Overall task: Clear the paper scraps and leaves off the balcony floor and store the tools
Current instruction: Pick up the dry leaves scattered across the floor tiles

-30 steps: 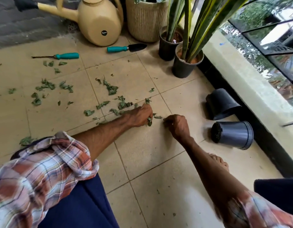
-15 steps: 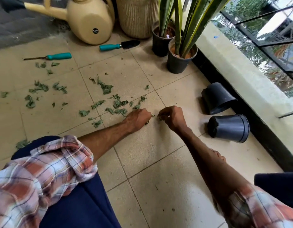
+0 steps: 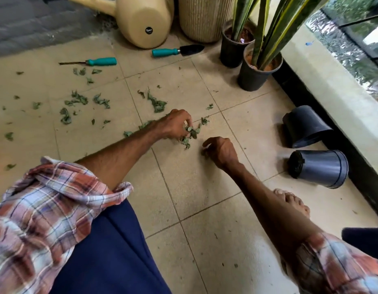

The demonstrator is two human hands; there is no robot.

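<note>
Green leaf scraps (image 3: pixel 156 103) lie scattered over the beige floor tiles (image 3: pixel 194 181), mostly to the left and centre. My left hand (image 3: pixel 175 125) pinches a small bunch of leaves (image 3: pixel 191 132) just above the floor, and more bits hang and lie under it. My right hand (image 3: pixel 221 151) sits a little to the right with fingers curled over a few scraps against the tile. A teal-handled trowel (image 3: pixel 177 50) and a teal-handled weeding tool (image 3: pixel 94 62) lie on the floor at the back.
A beige watering can (image 3: pixel 145 20) and a woven basket (image 3: pixel 201 18) stand at the back. Two black pots with snake plants (image 3: pixel 255 68) stand by the ledge (image 3: pixel 332 90). Two empty black pots (image 3: pixel 319 167) lie on their sides at right. My bare foot (image 3: pixel 294 201) rests nearby.
My left hand has moved up and to the right and now lifts a bunch of leaves. My right hand has drawn apart from it. The camera has shifted closer.
</note>
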